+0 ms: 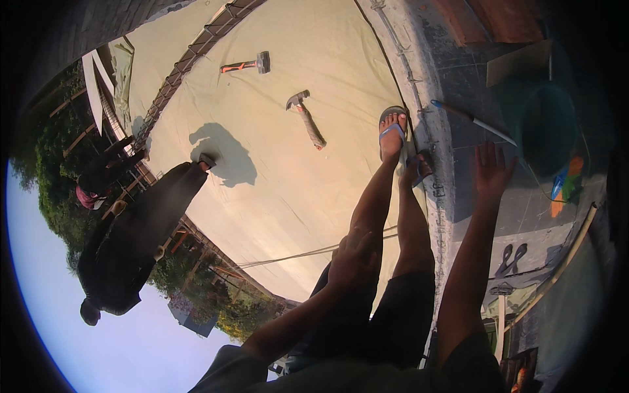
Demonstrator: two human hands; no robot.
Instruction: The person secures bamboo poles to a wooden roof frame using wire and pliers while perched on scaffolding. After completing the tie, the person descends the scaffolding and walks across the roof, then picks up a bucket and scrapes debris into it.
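My left hand (357,255) lies over my bent left knee, its fingers spread on it and holding nothing. Stretched out to the right, my right hand (493,171) has its fingers apart and is empty. Just beyond its fingertips is a long tool (473,122) with a blue handle and a pale shaft, close to a dark green bucket (549,131). On the pale sheet ahead lie a claw hammer (306,119) with a wrapped handle and a short-handled sledgehammer (246,64) with an orange and black grip.
My sandalled feet (393,128) stand at the sheet's right edge, beside a rough concrete strip with rebar (413,78). A rebar cage (187,62) crosses the far left. One person in dark clothes (141,232) stands left; another (98,180) is farther off. Dark sandals (511,259) lie right.
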